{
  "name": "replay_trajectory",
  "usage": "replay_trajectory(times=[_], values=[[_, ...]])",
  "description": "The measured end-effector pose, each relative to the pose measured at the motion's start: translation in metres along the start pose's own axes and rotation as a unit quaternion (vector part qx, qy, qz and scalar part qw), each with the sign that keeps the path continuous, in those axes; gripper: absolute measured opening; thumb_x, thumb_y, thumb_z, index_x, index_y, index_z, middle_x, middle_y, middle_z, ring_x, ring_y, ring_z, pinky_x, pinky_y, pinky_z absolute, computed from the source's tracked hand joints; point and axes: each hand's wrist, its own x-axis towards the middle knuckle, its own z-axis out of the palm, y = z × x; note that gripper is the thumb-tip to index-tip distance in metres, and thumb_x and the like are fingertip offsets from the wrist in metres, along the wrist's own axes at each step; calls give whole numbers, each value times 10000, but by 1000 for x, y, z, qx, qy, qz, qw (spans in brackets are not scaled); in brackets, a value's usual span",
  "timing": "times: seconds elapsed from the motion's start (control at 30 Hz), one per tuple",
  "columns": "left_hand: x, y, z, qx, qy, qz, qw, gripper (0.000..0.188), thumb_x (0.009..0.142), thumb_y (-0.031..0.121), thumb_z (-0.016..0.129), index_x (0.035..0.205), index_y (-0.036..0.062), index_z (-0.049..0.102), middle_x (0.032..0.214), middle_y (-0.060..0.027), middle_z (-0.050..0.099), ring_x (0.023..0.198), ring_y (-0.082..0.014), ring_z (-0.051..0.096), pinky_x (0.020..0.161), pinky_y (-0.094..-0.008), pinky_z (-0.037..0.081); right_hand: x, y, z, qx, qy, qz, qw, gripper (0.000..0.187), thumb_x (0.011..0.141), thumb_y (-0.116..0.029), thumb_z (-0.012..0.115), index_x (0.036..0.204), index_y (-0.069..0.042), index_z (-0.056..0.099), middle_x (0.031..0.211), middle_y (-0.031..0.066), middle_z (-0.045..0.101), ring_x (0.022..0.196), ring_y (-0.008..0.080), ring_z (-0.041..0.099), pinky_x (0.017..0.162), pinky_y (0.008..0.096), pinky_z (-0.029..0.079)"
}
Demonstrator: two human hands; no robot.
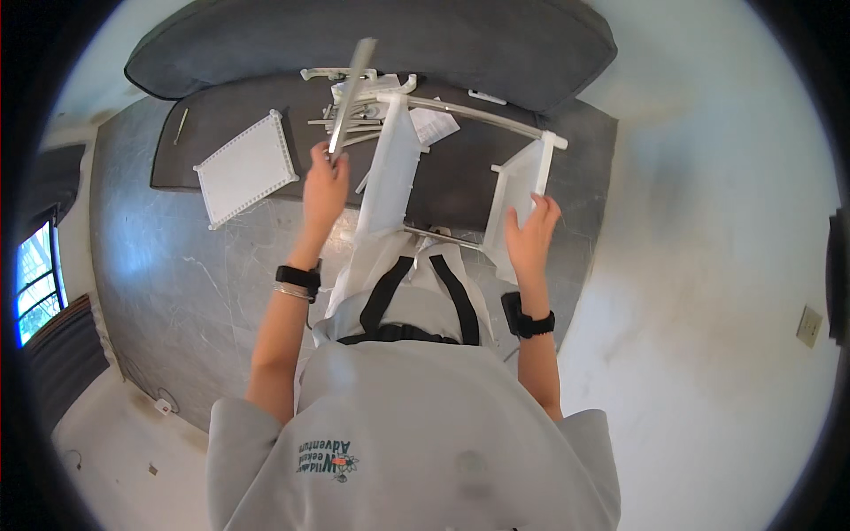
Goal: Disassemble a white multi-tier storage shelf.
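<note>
My left hand (326, 190) is closed around the lower end of a shiny metal tube (351, 97), which points up and away, slightly blurred. In front of me stands a partly joined frame. It has a white shelf panel (392, 168) on the left and a second white shelf panel (518, 186) on the right. A metal tube (482, 113) links them along the far side, and another tube (443, 236) runs along the near side. Beside the right panel, my right hand (532, 232) has its thumb and fingers apart; whether it touches the panel is unclear.
On the grey sofa (354, 26), loose metal tubes and white end pieces (341, 74) lie with a paper sheet (434, 126). Another white panel (248, 168) leans at the sofa's front left. A white wall (699, 265) rises on the right.
</note>
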Motion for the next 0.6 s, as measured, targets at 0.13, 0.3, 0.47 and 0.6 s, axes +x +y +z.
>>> replay_trajectory(times=[0.13,0.3,0.47,0.6], values=[[19,-92,14,-67,-89,-196,974,339,866,146,483,1143,11,342,770,-180,585,646,-305,610,509,-404,483,-21,48,25,-48,-7,85,995,481,794,-100,579,1198,58,371,1227,269,359,1101,433,419,930,432,354],[31,-192,77,-379,-150,-604,684,102,832,57,485,909,40,421,749,-102,511,611,-196,533,450,-317,456,-38,71,45,45,-73,174,981,438,837,-100,511,1208,71,352,1103,295,459,1053,434,461,905,427,369],[53,-285,172,-558,-42,-668,490,66,814,90,509,859,80,462,762,-64,508,641,-211,526,490,-334,453,-38,62,46,-64,-65,194,977,341,867,-128,474,1133,64,380,1088,301,484,1008,438,488,845,442,392],[99,-333,216,-644,-40,-649,404,145,847,214,505,837,73,475,806,-77,532,727,-247,552,571,-382,465,-31,50,43,-74,-73,239,965,322,861,-125,488,1103,56,374,942,317,544,881,474,530,742,470,417]])
